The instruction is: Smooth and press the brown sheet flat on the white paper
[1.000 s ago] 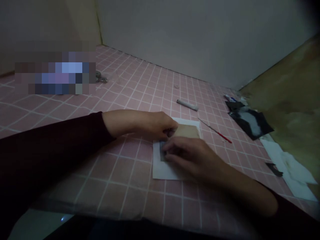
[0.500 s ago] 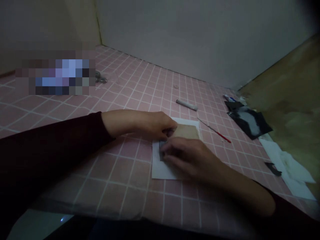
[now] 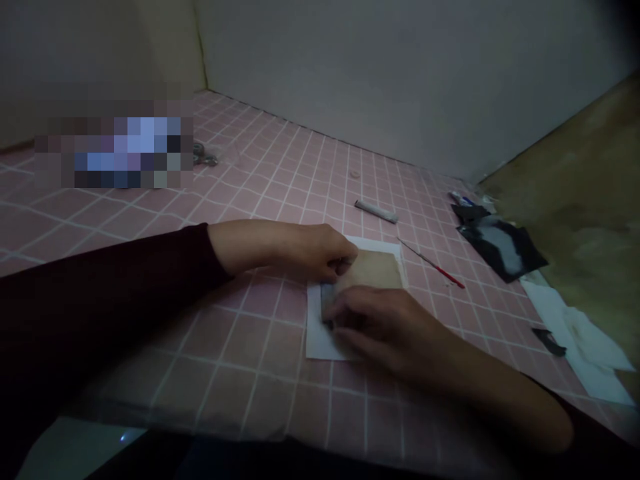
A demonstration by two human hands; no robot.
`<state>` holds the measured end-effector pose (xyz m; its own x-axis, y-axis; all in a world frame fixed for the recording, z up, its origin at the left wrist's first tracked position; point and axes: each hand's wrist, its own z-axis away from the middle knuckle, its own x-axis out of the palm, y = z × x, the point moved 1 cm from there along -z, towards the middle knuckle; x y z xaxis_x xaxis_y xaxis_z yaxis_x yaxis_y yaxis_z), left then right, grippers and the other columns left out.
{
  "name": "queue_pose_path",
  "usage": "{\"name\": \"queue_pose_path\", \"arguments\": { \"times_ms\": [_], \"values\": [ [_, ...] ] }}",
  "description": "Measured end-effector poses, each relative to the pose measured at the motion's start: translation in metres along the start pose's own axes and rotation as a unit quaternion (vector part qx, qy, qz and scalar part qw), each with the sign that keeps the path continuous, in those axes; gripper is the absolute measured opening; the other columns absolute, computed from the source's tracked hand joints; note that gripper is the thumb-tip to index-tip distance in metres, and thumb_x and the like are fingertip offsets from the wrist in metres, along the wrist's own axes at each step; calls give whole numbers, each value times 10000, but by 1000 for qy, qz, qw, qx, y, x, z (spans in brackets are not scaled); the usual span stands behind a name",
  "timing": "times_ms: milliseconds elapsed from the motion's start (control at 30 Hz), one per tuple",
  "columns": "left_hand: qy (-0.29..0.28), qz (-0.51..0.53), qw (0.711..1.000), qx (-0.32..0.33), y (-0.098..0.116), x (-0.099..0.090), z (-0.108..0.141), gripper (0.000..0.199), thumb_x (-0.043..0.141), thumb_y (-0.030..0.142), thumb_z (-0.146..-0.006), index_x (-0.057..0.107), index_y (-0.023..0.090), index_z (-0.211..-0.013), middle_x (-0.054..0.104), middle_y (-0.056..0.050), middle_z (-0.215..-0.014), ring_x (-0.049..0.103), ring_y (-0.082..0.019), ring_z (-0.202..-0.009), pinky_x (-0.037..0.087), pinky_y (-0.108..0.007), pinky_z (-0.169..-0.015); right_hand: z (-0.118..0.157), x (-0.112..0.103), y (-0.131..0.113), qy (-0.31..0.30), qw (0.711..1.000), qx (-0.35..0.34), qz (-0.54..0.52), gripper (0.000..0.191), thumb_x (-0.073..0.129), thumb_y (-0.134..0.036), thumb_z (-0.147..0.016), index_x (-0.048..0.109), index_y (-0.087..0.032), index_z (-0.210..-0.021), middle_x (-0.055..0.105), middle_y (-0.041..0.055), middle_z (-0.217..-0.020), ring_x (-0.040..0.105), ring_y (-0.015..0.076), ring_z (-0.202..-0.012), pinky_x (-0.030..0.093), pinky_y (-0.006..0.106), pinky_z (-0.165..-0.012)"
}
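Note:
My left hand (image 3: 320,252) lies with curled fingers on the far left edge of a beige sheet (image 3: 377,267), pressed against it. Under that sheet is a white sheet of paper (image 3: 316,343). A grey strip (image 3: 327,295) shows along the beige sheet's left side, between my two hands. My right hand (image 3: 377,320) is closed in a pinch over the near end of this strip. Something small and dark sits at its fingertips, too blurred to name.
A grey tube-like piece (image 3: 376,211) and a thin red-handled tool (image 3: 445,273) lie beyond the papers on the pink checked cloth (image 3: 240,373). To the right are a black sheet (image 3: 525,257), a dark scrap (image 3: 549,341) and white paper (image 3: 595,340). Metal scissors-like handles (image 3: 205,157) lie far left.
My right hand has drawn slightly toward me along the grey strip, baring more of the beige sheet. My left hand has stayed in its place on the sheet.

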<state>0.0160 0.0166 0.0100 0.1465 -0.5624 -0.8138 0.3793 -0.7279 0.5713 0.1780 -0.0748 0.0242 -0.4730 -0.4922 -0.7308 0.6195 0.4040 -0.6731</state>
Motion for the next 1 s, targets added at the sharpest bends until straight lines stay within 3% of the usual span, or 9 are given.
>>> {"name": "queue_pose_path", "arguments": {
  "times_ms": [133,267,367,400,500,633,700,833,1000],
  "values": [
    [-3,-2,1000,-6,0,0,0,53,528,212,-755,558,189,-792,585,35,-708,504,-79,-608,328,-202,-543,0,-1,2,48,998,23,15,152,538,-112,-811,614,-190,-917,624,-1,-790,576,124,-710,450,250,-655],
    [-7,-3,1000,-3,2,-1,0,51,518,176,-753,555,184,-786,583,39,-704,493,-73,-607,328,-198,-552,-1,3,2,19,1000,-14,9,156,533,-113,-816,619,-192,-921,630,5,-819,577,125,-739,450,256,-696],
    [0,-16,1000,7,3,-2,0,56,513,158,-757,558,179,-781,579,38,-705,492,-70,-618,329,-190,-558,-2,4,3,103,994,-3,42,130,552,-119,-803,610,-194,-892,613,-1,-787,560,126,-709,433,253,-650],
    [-1,-16,1000,7,3,-2,0,52,516,158,-756,557,178,-782,579,39,-705,492,-69,-617,329,-187,-555,-2,5,2,105,994,1,37,144,545,-113,-806,608,-193,-907,614,0,-792,560,124,-705,433,250,-647],
    [-7,-15,1000,-1,3,-2,0,47,536,171,-748,550,175,-793,577,39,-699,489,-68,-607,320,-183,-537,-2,9,-4,9,999,-37,-1,168,511,-104,-826,614,-180,-935,635,14,-834,577,130,-765,450,263,-717],
    [-4,-14,1000,-2,2,-2,0,50,523,187,-762,556,178,-799,590,31,-714,494,-73,-614,326,-187,-547,0,-2,-2,33,999,9,-38,123,534,-143,-839,617,-187,-918,626,19,-837,572,133,-761,449,272,-711],
    [-7,0,1000,0,2,-1,1,78,511,203,-775,572,184,-820,607,27,-742,507,-77,-630,340,-189,-565,0,-9,4,36,991,56,-118,93,570,-192,-839,610,-189,-923,597,5,-789,553,121,-705,443,255,-650],
    [-11,14,1000,-2,2,-2,3,180,508,213,-790,611,206,-937,641,23,-817,519,-84,-676,366,-192,-622,-1,-16,14,-18,926,129,-355,158,650,-253,-809,589,-192,-941,557,-26,-722,525,78,-602,406,188,-523],
    [-9,14,1000,8,0,-1,2,227,528,206,-780,615,202,-989,646,20,-826,526,-88,-686,374,-196,-641,-3,-15,21,-45,834,156,-527,168,697,-180,-758,603,-177,-897,587,-18,-798,564,53,-626,465,164,-568]
  ]
}}
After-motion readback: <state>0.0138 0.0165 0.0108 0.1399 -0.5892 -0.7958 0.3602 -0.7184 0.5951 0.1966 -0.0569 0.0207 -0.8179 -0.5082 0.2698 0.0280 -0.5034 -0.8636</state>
